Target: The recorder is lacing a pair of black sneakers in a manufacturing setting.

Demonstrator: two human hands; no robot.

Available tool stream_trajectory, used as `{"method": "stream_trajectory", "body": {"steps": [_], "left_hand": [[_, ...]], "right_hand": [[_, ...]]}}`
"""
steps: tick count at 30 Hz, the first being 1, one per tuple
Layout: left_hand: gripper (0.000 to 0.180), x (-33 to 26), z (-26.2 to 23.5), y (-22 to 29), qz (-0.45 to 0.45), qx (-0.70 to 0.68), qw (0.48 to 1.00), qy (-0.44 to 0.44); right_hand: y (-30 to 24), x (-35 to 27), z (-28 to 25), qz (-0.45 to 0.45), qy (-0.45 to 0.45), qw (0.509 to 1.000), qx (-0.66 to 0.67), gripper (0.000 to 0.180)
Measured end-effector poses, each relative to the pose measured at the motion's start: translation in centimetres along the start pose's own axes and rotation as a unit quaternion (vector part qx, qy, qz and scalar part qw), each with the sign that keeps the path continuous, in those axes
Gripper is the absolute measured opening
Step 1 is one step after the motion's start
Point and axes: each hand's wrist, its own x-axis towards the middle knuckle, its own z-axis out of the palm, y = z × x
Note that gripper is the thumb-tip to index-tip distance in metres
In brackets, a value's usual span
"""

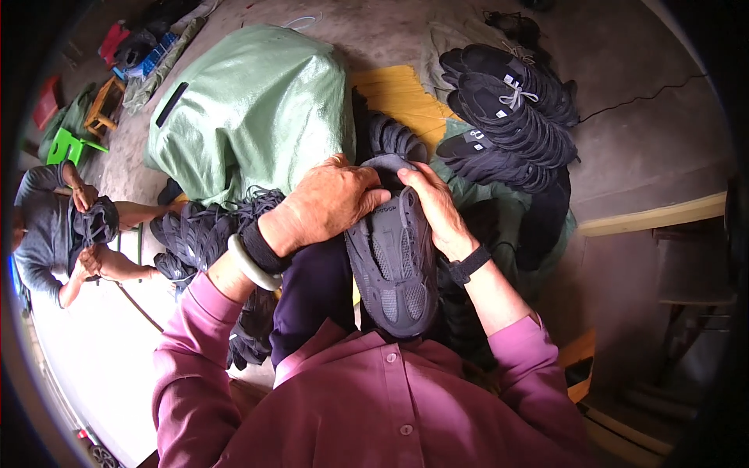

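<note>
A black sneaker (392,257) without visible laces lies in front of me, its toe pointing toward my body and its heel opening away. My left hand (331,199) is closed around the left side of the shoe's collar, thumb resting near the tongue. On the opposite side my right hand (438,210) grips the collar, its thumb at the opening and the other fingers hidden behind the upper. The shoe's sole is out of sight.
A large pale-green woven sack (257,109) stands ahead on the left. Black shoes (511,117) are stacked at the far right; more laced shoes (199,238) pile up by my left arm. Farther left sits another person (58,226) handling a black shoe. A yellow sheet (406,101) lies behind.
</note>
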Motion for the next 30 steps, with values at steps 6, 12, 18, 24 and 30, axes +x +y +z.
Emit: {"method": "stream_trajectory", "body": {"steps": [6, 12, 18, 24, 30], "left_hand": [[0.029, 0.4, 1.6, -2.9, -0.094, -0.435, 0.887, -0.123], [0.026, -0.9, 3.0, -3.4, -0.108, -0.556, 0.82, -0.087], [0.021, -2.4, 3.0, -5.5, -0.222, -0.71, 0.668, 0.036], [0.03, -10.4, 7.7, -16.2, -0.388, -0.572, 0.715, 0.108], [0.041, -20.7, 19.8, -23.6, -0.449, -0.165, 0.877, 0.04]], "right_hand": [[0.3, 0.3, 0.3, -0.007, 0.011, 0.999, -0.032, 0.049], [0.4, 0.3, 0.7, 0.003, 0.014, 1.0, -0.019, 0.045], [1.0, 0.2, -0.1, 0.019, -0.014, 0.999, 0.037, 0.044], [0.2, 0.5, -1.1, 0.027, 0.021, 0.997, -0.066, 0.063], [-0.7, -0.7, -1.0, -0.019, 0.035, 0.993, -0.114, 0.06]]}}
